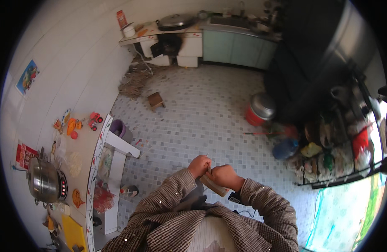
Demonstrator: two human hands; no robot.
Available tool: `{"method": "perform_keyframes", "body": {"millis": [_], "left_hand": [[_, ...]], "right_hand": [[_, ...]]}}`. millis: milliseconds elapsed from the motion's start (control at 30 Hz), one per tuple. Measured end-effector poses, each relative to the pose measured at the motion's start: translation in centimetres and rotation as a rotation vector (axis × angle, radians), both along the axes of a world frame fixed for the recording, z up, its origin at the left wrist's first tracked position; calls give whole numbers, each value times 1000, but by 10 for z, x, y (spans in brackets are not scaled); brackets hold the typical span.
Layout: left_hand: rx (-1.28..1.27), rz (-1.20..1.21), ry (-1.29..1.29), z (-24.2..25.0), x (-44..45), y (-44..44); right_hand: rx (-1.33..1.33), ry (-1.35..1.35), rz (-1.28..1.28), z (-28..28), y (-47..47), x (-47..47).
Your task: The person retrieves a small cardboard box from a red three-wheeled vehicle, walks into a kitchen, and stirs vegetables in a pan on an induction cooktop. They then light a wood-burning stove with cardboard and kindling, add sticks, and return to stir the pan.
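Both hands are in front of my chest, close together above the tiled floor. A small tan packet (214, 186) hangs below them, its upper edge pinched between my fingers. My left hand (199, 166) is closed at the packet's top corner, with a thin pale tip sticking up beside the fingers. My right hand (226, 177) grips the top edge on the other side, thumb and forefinger meeting near my left fingertips. The fingers cover the top of the packet, so I cannot tell whether it is torn.
At left, a counter (100, 135) carries a steel pot (43, 181) on an electric cooker, toys and a yellow cutting board (74, 233). A wooden stool (156, 100), purple bucket (118, 127), dark bottle (130, 190), red lidded pail (259, 110) and blue jug (284, 149) stand around the floor.
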State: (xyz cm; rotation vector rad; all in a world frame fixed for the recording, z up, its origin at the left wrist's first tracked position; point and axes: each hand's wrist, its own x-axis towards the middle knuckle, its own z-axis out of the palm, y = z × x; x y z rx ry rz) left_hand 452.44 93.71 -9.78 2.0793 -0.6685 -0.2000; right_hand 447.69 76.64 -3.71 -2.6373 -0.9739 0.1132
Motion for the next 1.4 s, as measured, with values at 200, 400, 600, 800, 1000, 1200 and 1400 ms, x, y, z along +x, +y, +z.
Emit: {"method": "perform_keyframes", "body": {"millis": [200, 400, 600, 800, 1000, 1200, 1400], "left_hand": [[-134, 52, 60, 40, 130, 68], [-180, 243, -126, 83, 269, 108], [301, 232, -611, 92, 420, 121], [540, 84, -528, 79, 564, 133], [442, 61, -363, 63, 677, 182], [380, 151, -314, 39, 776, 241], [449, 207, -364, 38, 889, 292]], "right_hand": [[213, 207, -28, 38, 33, 160], [251, -54, 33, 50, 65, 319], [353, 129, -64, 47, 92, 470], [102, 501, -17, 33, 118, 631], [135, 272, 299, 22, 148, 767], [151, 300, 492, -1, 205, 897], [-176, 382, 425, -2, 283, 1009]]}}
